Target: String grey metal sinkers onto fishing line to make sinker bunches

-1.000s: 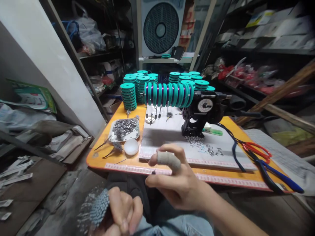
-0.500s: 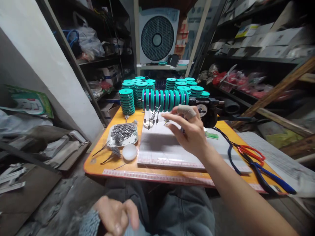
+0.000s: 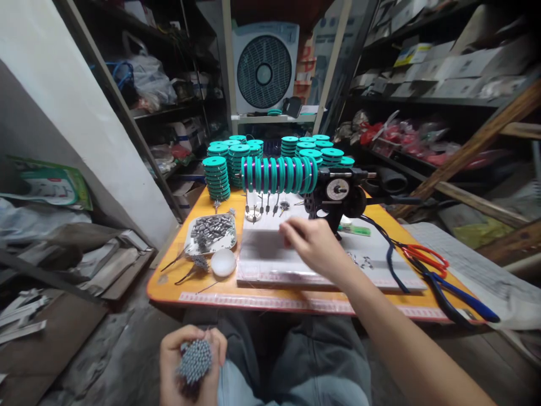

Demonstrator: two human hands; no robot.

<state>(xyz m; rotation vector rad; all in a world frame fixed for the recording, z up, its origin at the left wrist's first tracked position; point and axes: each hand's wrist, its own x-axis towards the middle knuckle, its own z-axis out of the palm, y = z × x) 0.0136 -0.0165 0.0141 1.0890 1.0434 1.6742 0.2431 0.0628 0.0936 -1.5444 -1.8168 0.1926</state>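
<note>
My left hand point(image 3: 169, 361), low in front of my lap, is wrapped round a bundle of thin grey rods point(image 3: 195, 361) whose ends point up. Over the white board point(image 3: 270, 265) my right hand point(image 3: 310, 245) has its fingers curled together; what they hold, if anything, is too small to tell. Behind it a row of teal spools point(image 3: 279, 175) with purple wire sits on the shaft of a black winding machine point(image 3: 340, 192). Several small dark pieces point(image 3: 267, 208) hang beneath the spools on thin wires.
On the orange table point(image 3: 169, 287) are a tray of small metal cylinders point(image 3: 211, 230), a round white lid point(image 3: 223, 263) and stacks of teal spools point(image 3: 216, 177). Red-handled pliers point(image 3: 426, 256) and blue-handled pliers point(image 3: 469, 299) lie right. A fan point(image 3: 265, 70) stands behind.
My right hand has moved down from the spools, and its fingers have closed together. My left hand has turned, bringing the rod bundle's ends upright into view. The view has shifted slightly.
</note>
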